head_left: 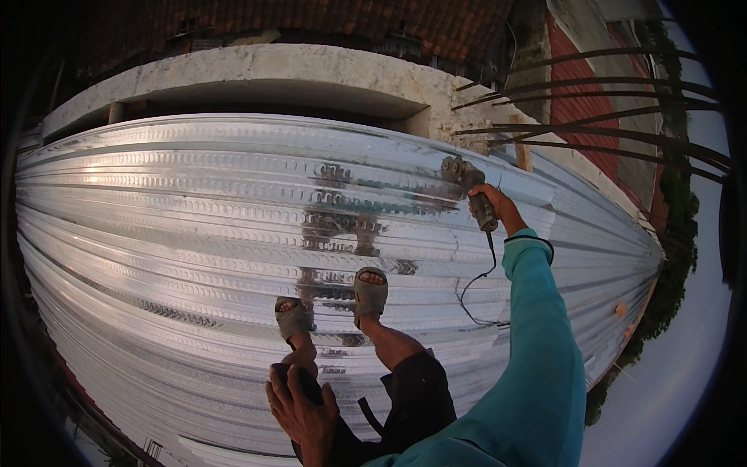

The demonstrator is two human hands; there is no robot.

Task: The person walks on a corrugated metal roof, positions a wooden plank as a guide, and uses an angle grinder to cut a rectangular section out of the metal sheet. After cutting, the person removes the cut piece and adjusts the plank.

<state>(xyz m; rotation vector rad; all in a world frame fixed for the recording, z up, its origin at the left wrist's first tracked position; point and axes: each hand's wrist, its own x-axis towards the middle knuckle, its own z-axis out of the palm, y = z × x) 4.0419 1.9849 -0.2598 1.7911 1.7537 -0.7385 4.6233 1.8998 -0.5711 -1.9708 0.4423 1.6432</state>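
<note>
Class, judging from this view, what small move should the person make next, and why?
Probably bring the left hand over to steady the power tool: the right hand alone grips it, arm outstretched, while the left rests on the left leg.

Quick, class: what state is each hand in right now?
Left hand: open, resting on the left knee.
Right hand: closed around a corded power tool.

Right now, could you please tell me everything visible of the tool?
The tool is dark, worn-looking and cylindrical, with a bulkier head toward the upper left. The right hand grips its body. A dark cord trails from its rear onto the ribbed metal roof. Whether it runs or touches the roof is unclear.
</note>
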